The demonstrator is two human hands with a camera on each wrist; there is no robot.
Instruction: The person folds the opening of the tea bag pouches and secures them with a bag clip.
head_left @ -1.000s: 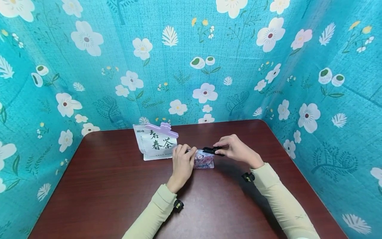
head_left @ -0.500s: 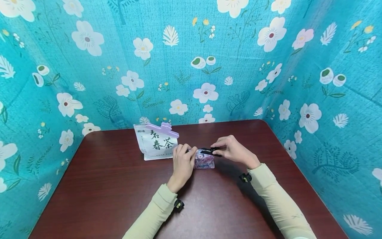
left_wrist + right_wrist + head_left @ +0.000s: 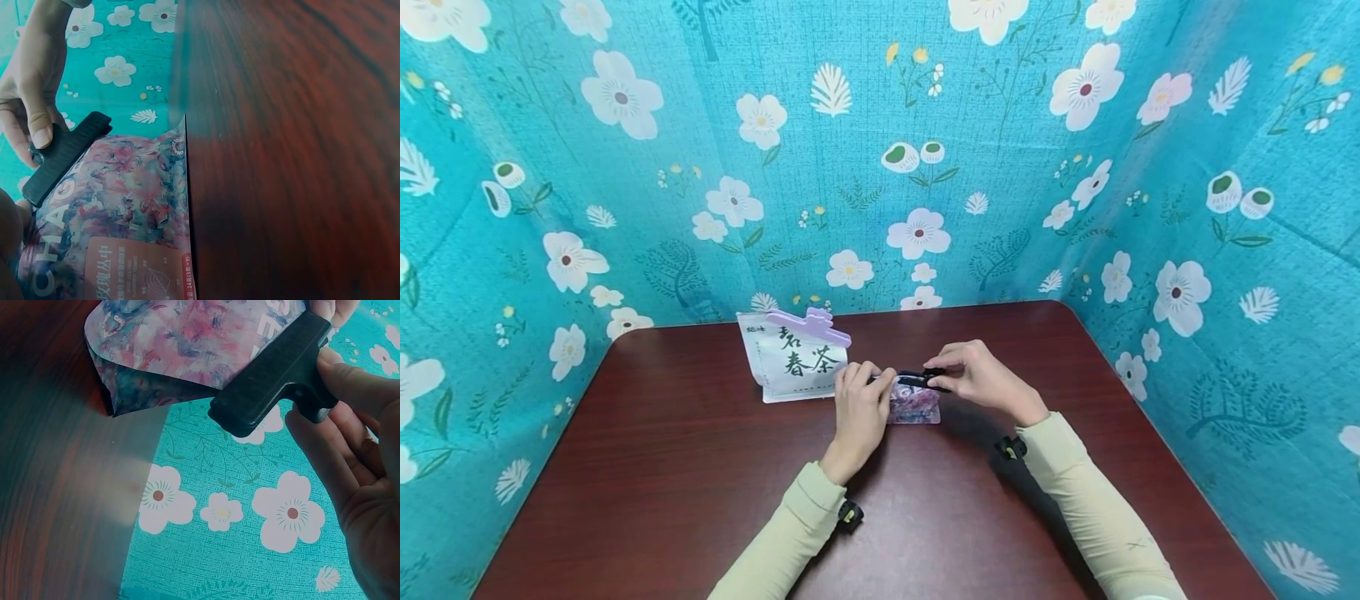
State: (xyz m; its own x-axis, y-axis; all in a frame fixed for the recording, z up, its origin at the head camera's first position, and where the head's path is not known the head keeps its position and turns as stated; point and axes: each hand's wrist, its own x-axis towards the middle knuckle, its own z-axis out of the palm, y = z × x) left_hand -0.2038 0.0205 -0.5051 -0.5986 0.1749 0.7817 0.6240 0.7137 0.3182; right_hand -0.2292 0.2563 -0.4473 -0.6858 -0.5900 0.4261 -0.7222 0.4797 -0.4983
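Observation:
A pouch (image 3: 916,407) with a mottled pink, red and blue print stands on the table, its front lettered in white and Chinese characters. My left hand (image 3: 861,412) grips its top edge at the left end; most of those fingers are out of the left wrist view. From the right, my right hand (image 3: 987,383) pinches a black bag clip (image 3: 272,375) by its handles, thumb on one side and fingers on the other. The clip's long bar (image 3: 69,159) lies along the pouch's top edge, beside my left fingertips (image 3: 331,307).
Left of the pouch stands a white tea bag (image 3: 793,362) with black characters, a lilac clip (image 3: 808,325) across its top. A teal flowered cloth (image 3: 850,167) hangs behind the brown table (image 3: 700,500) and along its sides.
My right hand has moved left with the black bag clip, bringing it from the pouch's right corner further along the top edge. My left hand keeps its grip in place.

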